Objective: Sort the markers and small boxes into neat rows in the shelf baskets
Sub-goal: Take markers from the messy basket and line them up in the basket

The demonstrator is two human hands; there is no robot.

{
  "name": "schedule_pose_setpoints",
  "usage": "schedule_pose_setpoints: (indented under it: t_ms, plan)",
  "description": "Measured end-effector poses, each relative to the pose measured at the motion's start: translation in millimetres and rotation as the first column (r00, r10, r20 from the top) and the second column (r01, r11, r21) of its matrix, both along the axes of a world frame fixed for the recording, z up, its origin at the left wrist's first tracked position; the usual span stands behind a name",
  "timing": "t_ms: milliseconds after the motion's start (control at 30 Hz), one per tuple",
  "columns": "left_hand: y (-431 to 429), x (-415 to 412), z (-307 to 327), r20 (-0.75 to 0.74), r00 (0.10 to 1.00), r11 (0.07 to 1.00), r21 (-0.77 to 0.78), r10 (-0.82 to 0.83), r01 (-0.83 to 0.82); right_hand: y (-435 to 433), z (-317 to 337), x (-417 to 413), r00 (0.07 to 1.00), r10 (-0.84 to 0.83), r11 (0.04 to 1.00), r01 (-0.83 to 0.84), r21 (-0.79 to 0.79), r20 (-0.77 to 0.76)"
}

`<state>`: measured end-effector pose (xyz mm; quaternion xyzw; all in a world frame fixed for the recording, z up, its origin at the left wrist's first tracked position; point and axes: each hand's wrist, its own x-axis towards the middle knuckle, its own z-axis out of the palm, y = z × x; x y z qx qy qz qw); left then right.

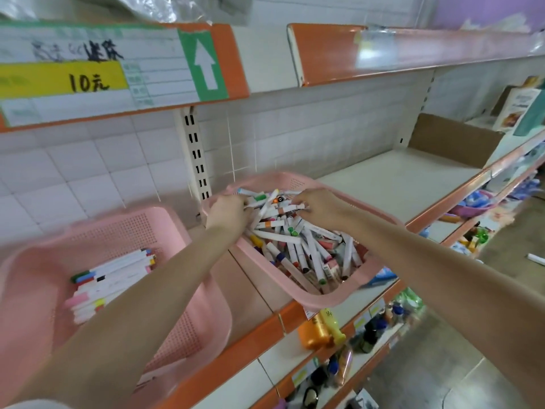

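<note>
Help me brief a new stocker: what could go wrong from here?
The full basket overhangs the shelf edge; the left hand and right hand digging at its far end could shift it off. The loose markers pile above the rim, so some may spill. The left forearm passes by the sorted markers and might disturb them.

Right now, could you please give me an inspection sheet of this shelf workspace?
Surface: cream metal shelf with orange edge, partly bare.
Job's things: right pink plastic basket holds jumbled white markers; left pink plastic basket holds a neat marker row; no small boxes seen.
Clutter: brown cardboard box further right.
Grips: left grip and right grip both reach into the jumble, seemingly holding markers.
Cables: nothing seen.
Surroundings: white tiled wall; bottles on lower shelves.
</note>
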<state>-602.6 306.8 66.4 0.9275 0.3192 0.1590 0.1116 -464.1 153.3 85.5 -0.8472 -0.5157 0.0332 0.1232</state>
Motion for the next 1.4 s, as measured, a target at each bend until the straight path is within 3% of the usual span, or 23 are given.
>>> schedule_pose_setpoints:
  t_ms: [167,367,567,733,833,967,1067,1100,1167,1233,1333,1400]
  plan:
    - [-3,-3,-2,0.026,0.996,0.992,0.089,0.089,-0.091,24,-9,5,0.999,-0.008,0.998,0.011,-0.056,0.045]
    - [-1,0,-5,0.047,0.992,0.989,0.087,0.119,-0.123,29,-16,11,0.999,0.009,0.997,-0.005,-0.072,0.054]
    - [7,6,-14,0.049,0.991,0.982,0.134,0.128,-0.133,22,-21,13,1.000,0.011,0.999,-0.010,0.039,-0.023]
    - [9,6,-19,0.059,0.989,0.974,0.176,0.133,-0.141,19,-9,11,0.961,-0.058,0.939,0.145,0.313,-0.270]
    - [8,0,-13,0.120,0.985,0.980,0.142,0.123,-0.139,17,1,2,0.926,-0.011,0.881,0.188,0.435,-0.378]
    - [16,-29,11,0.339,0.933,0.991,-0.095,0.117,-0.090,25,22,-16,0.915,0.200,0.894,-0.024,0.447,-0.351]
    - [27,-63,34,0.386,0.906,0.964,-0.253,0.177,-0.080,44,52,-39,0.826,0.339,0.864,-0.084,0.497,-0.450]
    - [32,-81,40,0.374,0.904,0.956,-0.272,0.207,-0.106,54,61,-50,0.748,0.404,0.852,-0.098,0.515,-0.526]
    - [45,-119,49,0.364,0.892,0.945,-0.278,0.269,-0.172,73,72,-76,0.499,0.519,0.839,-0.142,0.525,-0.694]
    - [55,-159,51,0.341,0.872,0.922,-0.285,0.352,-0.261,94,73,-102,0.303,0.536,0.844,-0.197,0.498,-0.788]
    - [57,-216,47,0.312,0.831,0.877,-0.303,0.461,-0.373,120,63,-139,0.177,0.516,0.843,-0.280,0.460,-0.838]
    - [53,-248,41,0.286,0.820,0.860,-0.294,0.495,-0.416,134,57,-161,0.141,0.506,0.833,-0.338,0.439,-0.851]
